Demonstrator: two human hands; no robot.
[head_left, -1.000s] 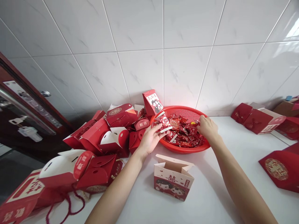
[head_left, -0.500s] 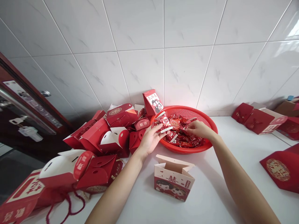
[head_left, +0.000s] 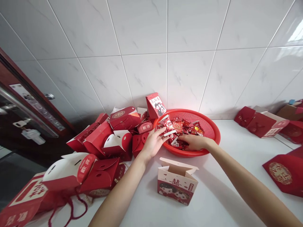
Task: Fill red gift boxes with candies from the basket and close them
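A red plastic basket (head_left: pixel 214 130) holds many wrapped candies (head_left: pixel 197 128) in red packaging. Over its left rim, my left hand (head_left: pixel 153 141) is closed around several wrapped candies (head_left: pixel 168 124). My right hand (head_left: pixel 194 142) reaches into the basket among the candies; its fingertips are buried, so what they grip, if anything, is hidden. In front of the basket a small pink and red paper box (head_left: pixel 177 186) stands upright with its top open, printed with two cartoon faces.
Red paper gift boxes (head_left: pixel 124 118) crowd the left side, one with a dark red cord (head_left: pixel 71 208). More boxes (head_left: pixel 280 171) sit at the right. A tiled wall (head_left: pixel 184 82) rises behind the white table (head_left: pixel 220 189). At far left, keys (head_left: pixel 30 130) hang on a door.
My right hand has moved left and toward me within the basket, uncovering candies on the right. The left hand stays in place with its candies. The view has shifted slightly.
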